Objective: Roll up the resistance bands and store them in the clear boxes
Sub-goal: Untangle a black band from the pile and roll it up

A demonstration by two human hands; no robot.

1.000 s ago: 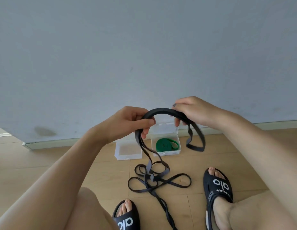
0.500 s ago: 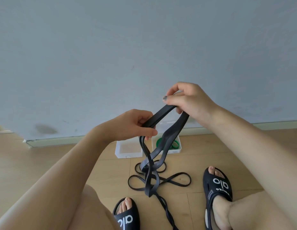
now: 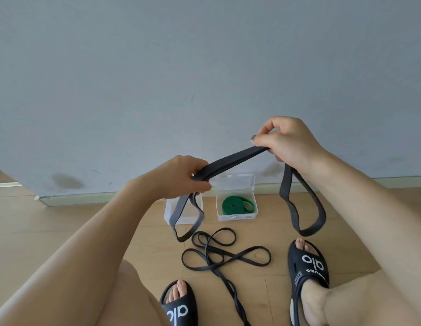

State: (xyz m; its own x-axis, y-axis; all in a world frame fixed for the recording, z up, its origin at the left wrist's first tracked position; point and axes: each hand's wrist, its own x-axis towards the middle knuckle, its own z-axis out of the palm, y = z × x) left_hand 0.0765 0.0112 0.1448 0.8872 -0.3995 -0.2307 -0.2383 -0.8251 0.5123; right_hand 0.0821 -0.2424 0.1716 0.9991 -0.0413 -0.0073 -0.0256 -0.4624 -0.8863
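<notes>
- Left hand (image 3: 181,178) grip: fingers and thumb clamped on the wide black resistance band (image 3: 230,162), in front of the empty clear box (image 3: 168,214).
- Right hand (image 3: 285,142) grip: thumb and fingers pinched on the same band, higher up and to the right of that box.
- Band is doubled flat and runs taut between the two hands, rising toward the right hand.
- One end loop hangs below the left hand, across the front of the empty clear box; the other loop hangs below the right hand, off the floor.
- Second clear box (image 3: 236,216) sits just right of the empty one, lid open and leaning back toward the wall (image 3: 204,67). Rolled green resistance band (image 3: 235,205) lies inside it.
- Thin black resistance band (image 3: 224,255) lies in tangled loops on the wooden floor (image 3: 63,222), nearer the person than the empty clear box, with a tail running down between the feet.
- Black slides: left slide (image 3: 179,307) and right slide (image 3: 309,267), both nearer than the boxes.
</notes>
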